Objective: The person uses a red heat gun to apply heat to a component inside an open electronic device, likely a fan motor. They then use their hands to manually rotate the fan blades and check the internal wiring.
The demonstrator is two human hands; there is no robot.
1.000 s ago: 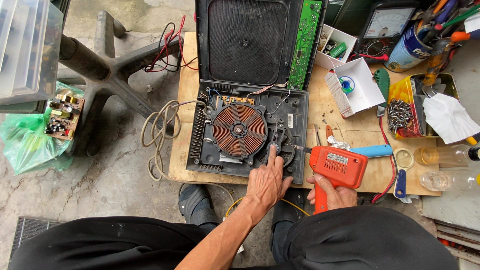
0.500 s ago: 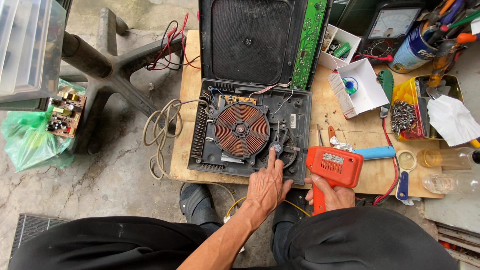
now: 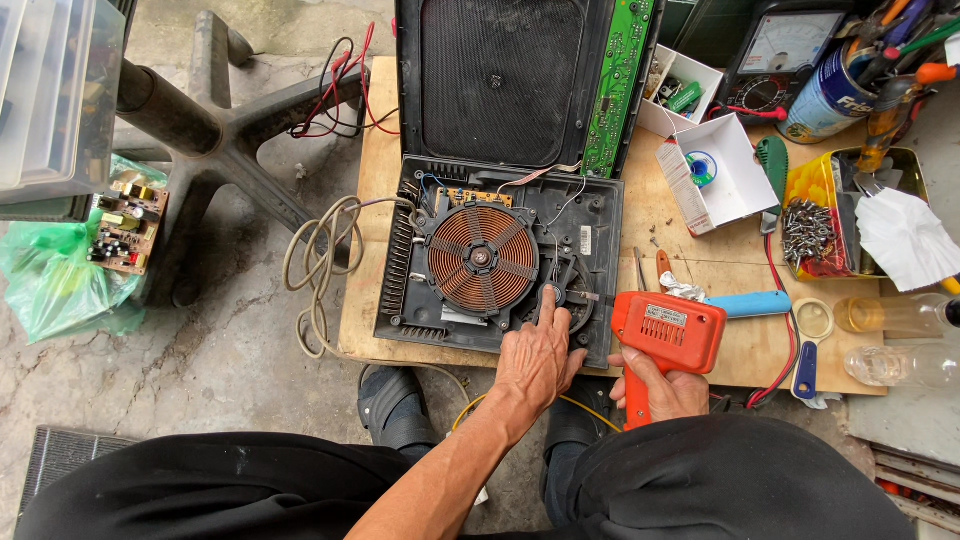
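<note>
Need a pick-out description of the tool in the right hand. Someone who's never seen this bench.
Start at the opened black cooktop base with the round copper coil on the wooden board. Just off its lower right corner, the right hand grips an orange pistol-shaped soldering gun, its metal tip pointing left into the base. It is the only orange pistol-grip tool there; the handle beside it is light blue.

Wood board (image 3: 690, 235), opened cooktop (image 3: 500, 260), white box (image 3: 715, 170), screw tray (image 3: 835, 215), floor.

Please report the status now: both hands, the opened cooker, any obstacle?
Left hand fingertip on opened black induction cooker, beside copper coil. Right hand grips orange soldering gun, tip at cooker edge. Nothing blocking.
</note>
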